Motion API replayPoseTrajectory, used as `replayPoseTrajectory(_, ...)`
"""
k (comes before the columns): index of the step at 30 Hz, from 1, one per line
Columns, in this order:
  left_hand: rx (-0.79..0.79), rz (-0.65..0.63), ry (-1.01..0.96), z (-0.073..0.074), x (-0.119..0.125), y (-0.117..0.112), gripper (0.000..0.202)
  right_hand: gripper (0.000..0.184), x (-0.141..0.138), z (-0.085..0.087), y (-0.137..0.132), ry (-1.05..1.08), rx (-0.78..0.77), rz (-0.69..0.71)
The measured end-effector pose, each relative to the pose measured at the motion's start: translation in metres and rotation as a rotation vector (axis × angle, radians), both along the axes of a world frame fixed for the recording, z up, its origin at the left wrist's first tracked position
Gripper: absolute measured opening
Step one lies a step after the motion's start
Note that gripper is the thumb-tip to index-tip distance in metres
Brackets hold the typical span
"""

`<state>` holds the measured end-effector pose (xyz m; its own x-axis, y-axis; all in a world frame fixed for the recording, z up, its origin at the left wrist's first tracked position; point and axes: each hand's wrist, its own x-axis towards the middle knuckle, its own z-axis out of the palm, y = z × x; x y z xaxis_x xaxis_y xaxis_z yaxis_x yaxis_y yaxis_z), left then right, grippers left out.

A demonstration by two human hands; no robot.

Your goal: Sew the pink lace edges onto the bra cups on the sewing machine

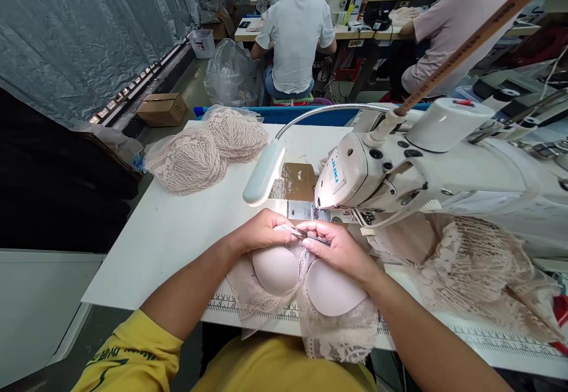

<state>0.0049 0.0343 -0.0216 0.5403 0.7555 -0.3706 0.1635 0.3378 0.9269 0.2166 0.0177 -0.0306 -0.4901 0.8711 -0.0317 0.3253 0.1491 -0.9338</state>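
A pale pink lace bra (pixel 277 271) with two moulded cups lies at the front edge of the sewing table, its lower lace hanging toward my lap. My left hand (pixel 268 230) is closed on the bra's upper edge, between the cups, pinching the lace. Beside it, my right hand (pixel 332 247) grips small metal thread snips (pixel 322 240), their tip at the pinched lace by my left fingertips. Fingers partly hide the snips and the lace there. Just beyond both hands is the needle area of a white sewing machine (pixel 355 170).
Stacked lace cups (pixel 190 158) sit at the table's far left. More lace pieces (pixel 465 262) are heaped under the machine arm. A lamp (pixel 265 173) on a bent neck hangs above the table (pixel 177 232). A printed ruler (pixel 222 303) runs along the front edge. Two people sit working ahead.
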Motion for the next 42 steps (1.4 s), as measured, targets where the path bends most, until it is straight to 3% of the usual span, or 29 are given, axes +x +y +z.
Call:
replayPoseTrajectory(7, -0.042, -0.014, -0.018, -0.001, 0.001, -0.003, 0.024, 0.020, -0.008, 0.007, -0.004, -0.013, 0.039, -0.046)
replayPoseTrajectory(15, 0.015, -0.027, -0.027, -0.002, 0.005, -0.002, 0.023, 0.032, -0.012, -0.001, -0.002, 0.163, -0.134, -0.137)
replayPoseTrajectory(18, 0.048, -0.132, -0.040, 0.002, -0.002, 0.001, 0.023, 0.038, -0.013, 0.002, -0.002, 0.149, -0.163, -0.050)
replayPoseTrajectory(21, 0.032, -0.300, 0.036, 0.007, -0.021, 0.008, 0.027, 0.021, -0.009, 0.004, -0.001, -0.037, -0.111, -0.083)
replayPoseTrajectory(23, 0.009, -0.346, 0.115, 0.011, -0.038, 0.013, 0.025, 0.019, -0.005, 0.006, -0.001, -0.141, -0.077, -0.078)
replayPoseTrajectory(27, 0.096, -0.192, 0.204, 0.016, -0.056, 0.016, 0.024, 0.027, -0.006, 0.008, -0.004, -0.156, -0.114, 0.167)
replayPoseTrajectory(32, 0.189, -0.095, 0.198, 0.018, -0.041, 0.008, 0.027, 0.022, -0.017, 0.004, -0.005, 0.036, -0.078, -0.057)
replayPoseTrajectory(37, 0.266, -0.058, 0.199, 0.017, -0.020, 0.000, 0.022, 0.019, -0.020, 0.003, -0.007, 0.015, -0.063, -0.065)
replayPoseTrajectory(42, 0.243, -0.032, 0.167, 0.015, -0.013, -0.001, 0.019, 0.018, -0.017, 0.005, -0.008, 0.048, -0.052, -0.086)
